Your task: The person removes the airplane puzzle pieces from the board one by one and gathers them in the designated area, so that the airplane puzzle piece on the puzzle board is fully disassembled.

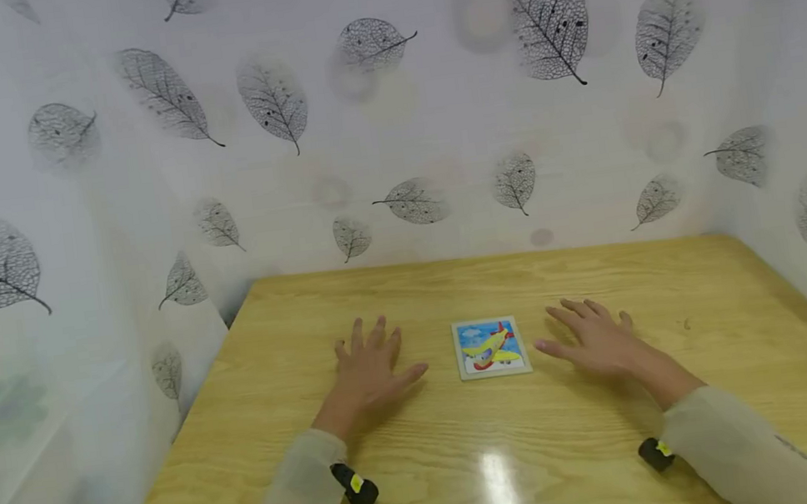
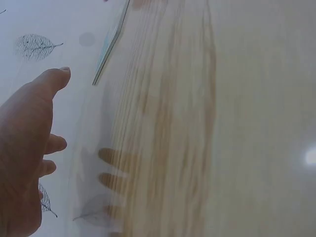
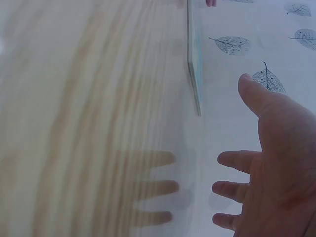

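A small square picture board [image 1: 492,348] with a pale frame lies flat on the table between the two hands. Its picture shows a yellow and red airplane on a blue sky. To its left is my left hand [image 1: 373,371], fingers spread and nothing held. My right hand [image 1: 599,341] is on the other side, also with spread fingers and no object, its thumb tip close to the board's right edge. Both wrist views catch the board edge-on: its thin side [image 2: 111,49] in the left one, and the same board [image 3: 194,57] near the thumb in the right one.
The wooden table [image 1: 415,469] has a glossy light reflection near its front. White cloth [image 1: 420,141] printed with dark leaves hangs behind it and along both sides. A black wrist camera [image 1: 357,489] is worn at the left cuff, another camera [image 1: 656,454] at the right.
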Available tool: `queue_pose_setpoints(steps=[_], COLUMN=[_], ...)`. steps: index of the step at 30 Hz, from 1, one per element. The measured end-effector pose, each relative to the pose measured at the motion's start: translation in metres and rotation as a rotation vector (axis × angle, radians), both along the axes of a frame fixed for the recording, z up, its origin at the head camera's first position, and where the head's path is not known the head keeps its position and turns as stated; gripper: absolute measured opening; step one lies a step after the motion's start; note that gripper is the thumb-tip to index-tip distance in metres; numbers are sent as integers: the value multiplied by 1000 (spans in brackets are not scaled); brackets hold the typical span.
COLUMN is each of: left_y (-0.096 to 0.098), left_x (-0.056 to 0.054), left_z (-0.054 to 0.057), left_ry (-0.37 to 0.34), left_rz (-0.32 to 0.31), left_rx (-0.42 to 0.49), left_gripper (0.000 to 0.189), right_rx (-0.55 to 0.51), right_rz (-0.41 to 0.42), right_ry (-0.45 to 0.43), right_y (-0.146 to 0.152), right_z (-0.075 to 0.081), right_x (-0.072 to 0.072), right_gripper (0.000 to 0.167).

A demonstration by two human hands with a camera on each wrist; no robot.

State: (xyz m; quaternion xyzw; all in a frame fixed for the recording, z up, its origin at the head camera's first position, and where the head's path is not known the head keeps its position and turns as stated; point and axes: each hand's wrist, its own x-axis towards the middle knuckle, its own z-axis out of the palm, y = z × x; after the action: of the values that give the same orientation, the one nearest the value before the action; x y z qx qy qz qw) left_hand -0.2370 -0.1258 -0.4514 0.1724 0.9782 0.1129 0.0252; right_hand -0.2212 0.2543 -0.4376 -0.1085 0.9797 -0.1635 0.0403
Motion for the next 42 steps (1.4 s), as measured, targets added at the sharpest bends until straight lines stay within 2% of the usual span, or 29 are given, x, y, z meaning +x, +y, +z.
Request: queue_pose_setpoints(steps=[4,9,13,17,22,28,33,42], left_y=[12,28,41,52,59,71,80,80], left_x=[0,0,-2,-3,1,1,-2,0], left_z=[-3,-4,-4,-3,-10,-18,-23,-27], left_ry=[13,33,15,-16,-73,-147,-146,-142], left_rz=[-21,-45,-61,-84,-83,-96,-115,-84], left_rx=[26,26,12,40,123,289,361,446], left_gripper=[87,84,86,88,90,90,88,77], right_rx=[-31,-137,-229,-298,-336,-362,-398,-438], right_rz=[6,37,78,95,124,141,154,147], right_ry=[31,56,49,19,-21,-41,-71,-151], right_y=[-7,-14,-17,-24,-35,-43,-54,-74], right_z=[2,-1,-4,-6,-13,-16,-13,-12], right_x=[-4,-11,-18,-25,-34,-40,-42,-45], right_gripper=[81,69,63,59,56,49,45,44])
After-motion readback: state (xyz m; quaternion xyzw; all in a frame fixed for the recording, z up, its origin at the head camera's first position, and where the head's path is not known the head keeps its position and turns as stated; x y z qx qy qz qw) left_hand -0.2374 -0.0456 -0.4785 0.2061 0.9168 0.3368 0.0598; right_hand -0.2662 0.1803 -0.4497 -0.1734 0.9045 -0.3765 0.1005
